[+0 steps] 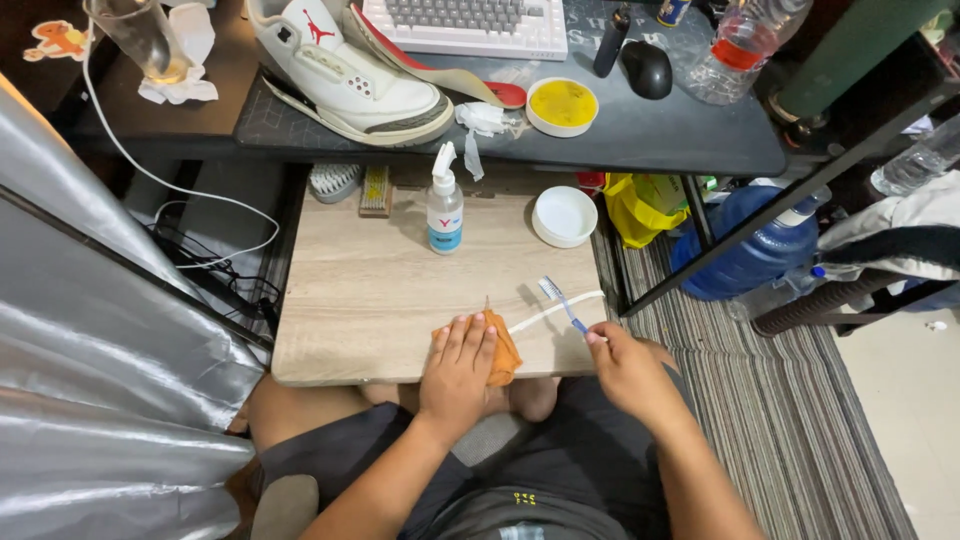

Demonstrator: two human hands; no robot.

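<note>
Your left hand (457, 362) lies flat on an orange cloth (503, 350) at the near edge of the low wooden bench (370, 290), its fingers (470, 333) spread and released, pressing the cloth down rather than gripping it. Just to the right, your right hand (628, 368) pinches the blue handle of a toothbrush (562, 301), fingers closed on it, with the bristle head raised and tilted away from you. A white shoelace (550, 311) runs across the bench between the cloth and the brush, passing under the toothbrush.

Farther back on the same bench stand a clear spray bottle with a blue label (444, 212) and, to its right, a white round lid (564, 216). At the back edge lie a scrub brush (333, 181) and a smaller wooden brush (376, 190).

On the dark bench (660, 135) above rests a white sneaker with grey trim (350, 75), beside it a crumpled tissue (482, 120), a white bowl of yellow paste (562, 105), a keyboard (465, 25) and a black mouse (647, 68). A large blue water jug (745, 250) stands on the striped rug (800, 440) to your right.
</note>
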